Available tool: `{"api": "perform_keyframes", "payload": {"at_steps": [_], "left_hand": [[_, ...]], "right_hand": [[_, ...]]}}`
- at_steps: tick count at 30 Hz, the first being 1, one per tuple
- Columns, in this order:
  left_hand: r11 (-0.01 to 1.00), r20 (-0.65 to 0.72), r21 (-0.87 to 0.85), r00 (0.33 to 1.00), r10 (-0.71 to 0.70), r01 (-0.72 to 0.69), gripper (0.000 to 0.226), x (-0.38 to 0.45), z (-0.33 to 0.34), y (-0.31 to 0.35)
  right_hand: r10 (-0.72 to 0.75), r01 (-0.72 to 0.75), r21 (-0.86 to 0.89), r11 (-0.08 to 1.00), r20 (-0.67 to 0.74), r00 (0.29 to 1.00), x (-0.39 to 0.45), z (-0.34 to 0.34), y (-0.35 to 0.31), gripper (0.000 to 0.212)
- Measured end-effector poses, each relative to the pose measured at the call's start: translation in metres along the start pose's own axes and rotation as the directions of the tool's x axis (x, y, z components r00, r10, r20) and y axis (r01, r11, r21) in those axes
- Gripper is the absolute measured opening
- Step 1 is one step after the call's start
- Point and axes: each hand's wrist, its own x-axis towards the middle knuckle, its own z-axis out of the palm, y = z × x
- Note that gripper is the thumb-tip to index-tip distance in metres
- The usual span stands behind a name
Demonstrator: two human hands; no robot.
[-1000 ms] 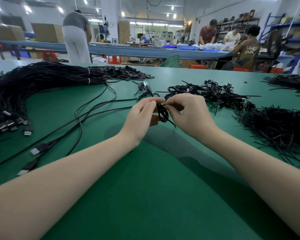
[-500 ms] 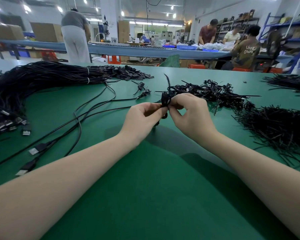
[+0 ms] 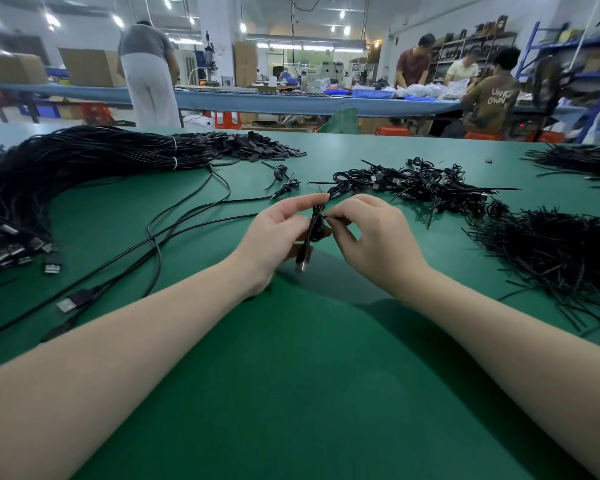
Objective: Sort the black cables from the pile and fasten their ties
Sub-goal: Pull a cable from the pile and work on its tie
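Observation:
A small coiled black cable [image 3: 315, 227] hangs upright between both hands above the green table [image 3: 291, 393], its plug end pointing down. My left hand [image 3: 274, 237] holds the coil from the left with thumb and fingers. My right hand [image 3: 374, 237] pinches the tie wrapped round the coil's upper part. A big pile of long black cables [image 3: 66, 168] lies at the far left. Bundled, tied cables [image 3: 423, 185] are heaped just beyond my hands. Loose black ties [image 3: 561, 251] are piled at the right.
Three loose cables [image 3: 174, 230] run from the left pile across the table toward me, their plugs near my left forearm. Two tied coils [image 3: 284, 178] lie apart at centre. More ties [image 3: 582, 161] sit far right. People work at a bench [image 3: 291, 98] behind.
The coil has been turned so its plug end hangs down. The tie tail that stuck up half a second ago no longer shows. Both hands sit slightly lower.

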Motion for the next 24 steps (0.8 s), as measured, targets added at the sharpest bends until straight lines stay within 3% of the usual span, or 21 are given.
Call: {"api": "perform_keyframes", "payload": {"at_steps": [3, 6, 8, 14, 18, 20, 22, 24], "left_hand": [[0.989, -0.008, 0.089, 0.993, 0.12, -0.119, 0.036, -0.001, -0.002, -0.006], [0.938, -0.134, 0.285, 0.961, 0.244, -0.198, 0.036, -0.001, -0.004, -0.008], [0.932, -0.166, 0.294, 0.949, 0.269, -0.213, 0.029, 0.0, -0.003, -0.007], [0.97, -0.144, 0.204, 0.976, 0.166, -0.135, 0.005, -0.002, 0.002, -0.003], [0.984, -0.15, -0.157, 0.983, -0.103, 0.079, 0.02, 0.0, 0.008, 0.002], [0.961, -0.145, -0.244, 0.975, -0.17, 0.131, 0.016, 0.0, 0.009, 0.004], [0.966, -0.113, -0.225, 0.981, -0.156, 0.128, 0.007, 0.0, 0.006, 0.006], [0.981, -0.064, -0.172, 0.993, -0.104, 0.091, 0.027, -0.001, 0.003, 0.006]], "right_hand": [[0.026, -0.026, 0.034, 0.999, 0.01, 1.0, -0.001, -0.002, 0.002, 0.006], [0.016, -0.018, 0.058, 0.998, 0.024, 1.0, 0.0, -0.001, 0.0, 0.005], [0.033, -0.032, 0.079, 0.996, -0.007, 0.999, 0.003, 0.001, -0.002, 0.005], [-0.039, 0.04, 0.01, 0.999, -0.084, 0.996, 0.006, -0.003, -0.004, 0.007], [-0.21, 0.193, -0.208, 0.959, -0.063, 0.976, 0.008, -0.007, -0.001, 0.008], [-0.268, 0.259, -0.29, 0.922, 0.006, 0.963, 0.006, -0.006, 0.001, 0.009], [-0.236, 0.234, -0.24, 0.942, 0.021, 0.971, 0.004, -0.004, 0.0, 0.006], [-0.15, 0.147, -0.128, 0.981, -0.016, 0.989, 0.003, -0.003, 0.0, 0.007]]}}
